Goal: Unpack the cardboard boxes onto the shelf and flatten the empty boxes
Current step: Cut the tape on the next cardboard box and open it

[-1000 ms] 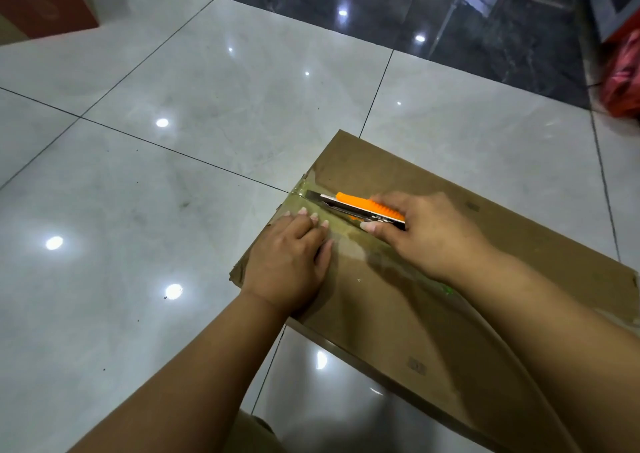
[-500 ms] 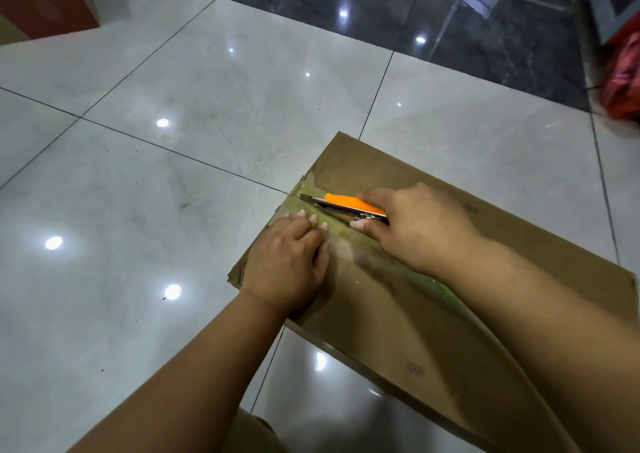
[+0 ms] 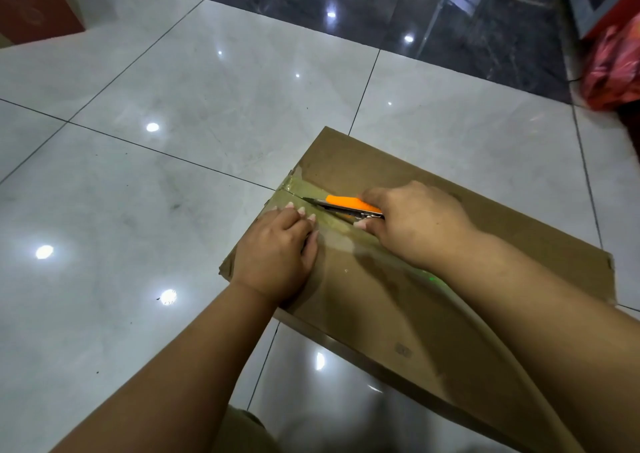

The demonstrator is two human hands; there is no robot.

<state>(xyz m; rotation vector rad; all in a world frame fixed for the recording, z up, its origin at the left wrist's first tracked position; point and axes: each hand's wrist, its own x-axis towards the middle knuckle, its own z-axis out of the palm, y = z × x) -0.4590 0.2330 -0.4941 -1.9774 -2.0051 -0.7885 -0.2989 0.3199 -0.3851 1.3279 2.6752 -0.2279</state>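
A brown cardboard box [image 3: 502, 255] lies on the pale tiled floor, its top seam sealed with clear tape [image 3: 298, 187]. My left hand [image 3: 273, 251] presses flat on the near flap beside the seam, fingers straight. My right hand [image 3: 415, 220] grips an orange utility knife [image 3: 346, 203], whose blade tip rests in the taped seam close to the box's far left edge. Part of the seam is hidden under my right hand and forearm.
A red-brown carton [image 3: 34, 5] stands at the far left corner. A red plastic bag [image 3: 613, 68] lies at the far right beside a dark glossy floor strip [image 3: 381, 9]. Pale floor tiles [image 3: 138, 210] spread to the left of the box.
My right hand has pushed the knife along the seam toward the box's far left edge. My left hand has stayed pressed on the flap.
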